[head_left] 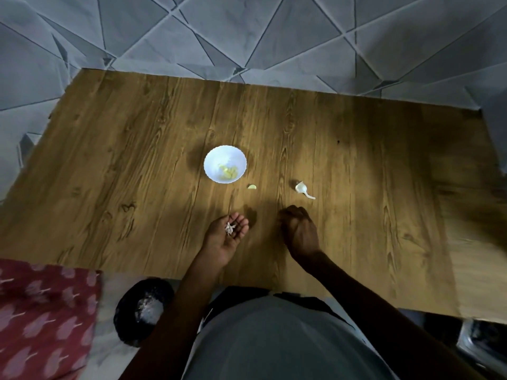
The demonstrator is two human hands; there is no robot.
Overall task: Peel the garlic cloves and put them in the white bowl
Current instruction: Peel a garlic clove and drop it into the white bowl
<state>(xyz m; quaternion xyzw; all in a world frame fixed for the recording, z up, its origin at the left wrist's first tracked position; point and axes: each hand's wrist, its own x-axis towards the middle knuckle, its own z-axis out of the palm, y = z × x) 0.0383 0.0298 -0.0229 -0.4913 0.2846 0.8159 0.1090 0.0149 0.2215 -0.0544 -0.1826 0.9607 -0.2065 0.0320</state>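
A white bowl (225, 163) stands mid-table with several peeled yellowish cloves (228, 171) inside. One peeled clove (252, 186) lies on the wood just right of the bowl. Farther right lies a piece of garlic bulb with its stalk (302, 188). My left hand (224, 237) is palm up near the table's front, fingers cupped around bits of papery garlic skin (230, 228). My right hand (299, 230) hovers beside it, back up, fingers curled; what it holds, if anything, is hidden.
The wooden table (137, 165) stands on a grey tiled floor. Below its front edge, at my left, sits a black bin (129, 322) with white peels in it. A red patterned cloth (41, 319) lies at the lower left. A metal object (482, 344) shows at the lower right.
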